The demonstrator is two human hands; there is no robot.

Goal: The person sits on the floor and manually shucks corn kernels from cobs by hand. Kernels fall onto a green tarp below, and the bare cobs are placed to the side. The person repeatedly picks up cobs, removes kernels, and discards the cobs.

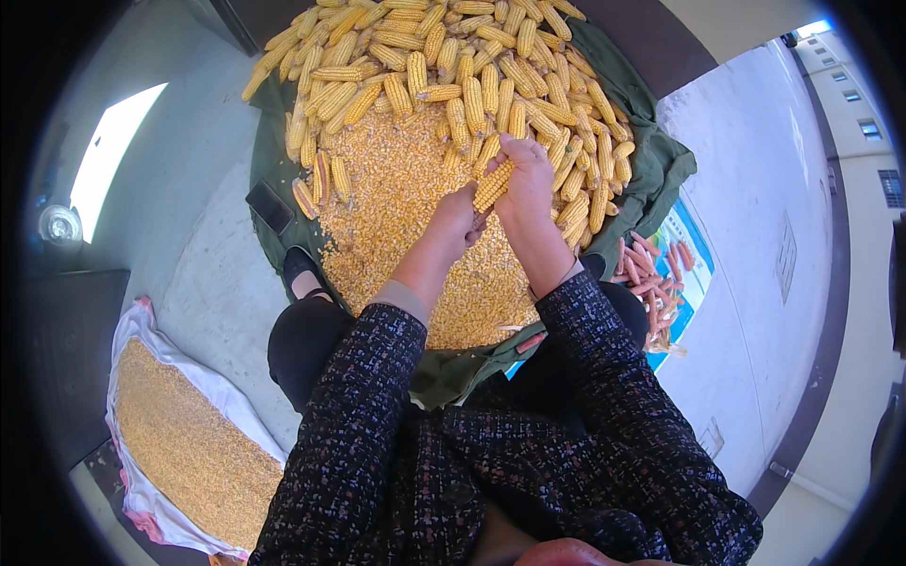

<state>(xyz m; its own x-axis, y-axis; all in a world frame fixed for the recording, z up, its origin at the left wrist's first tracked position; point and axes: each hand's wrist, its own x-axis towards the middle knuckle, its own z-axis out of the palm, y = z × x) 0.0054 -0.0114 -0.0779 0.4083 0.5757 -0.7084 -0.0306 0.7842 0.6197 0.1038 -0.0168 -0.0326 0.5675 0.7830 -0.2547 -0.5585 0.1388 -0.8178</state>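
Observation:
Between my hands is a dried ear of corn (493, 185), tilted over the loose kernels, most of its yellow rows still on it. My left hand (454, 216) grips its lower end, where a bit of reddish cob shows. Around the upper end are the fingers of my right hand (525, 173); the thumb lies near the top. Under both hands spreads a bed of shelled corn kernels (396, 191) on a dark green cloth (453, 378). Beyond it rises a heap of whole ears (439, 53), reaching down the right side.
A smartphone (270, 207) lies on the cloth's left edge. A few partly stripped ears (320, 178) sit near it. At right, bare reddish cobs (643, 272) lie on a blue printed sheet (697, 247). A white cloth (237, 407) at lower left holds grain.

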